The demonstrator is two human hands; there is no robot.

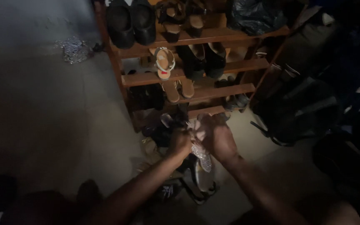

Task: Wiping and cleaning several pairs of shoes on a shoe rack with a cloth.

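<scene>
I see a dim room with a pale, smooth floor (42, 108). A slatted wooden rack (196, 75) holds dark shoes and strappy sandals; a black backpack (301, 108) slumps beside it. Low in front of the rack, both hands grip a glittery, mesh-textured shoe (201, 156): my left hand (181, 142) is closed on its upper end, my right hand (218, 136) curled around its side.

bare floor (42, 104) open at left, shoe rack (213, 64) blocks ahead, dark bags (301, 104) crowd right
</scene>
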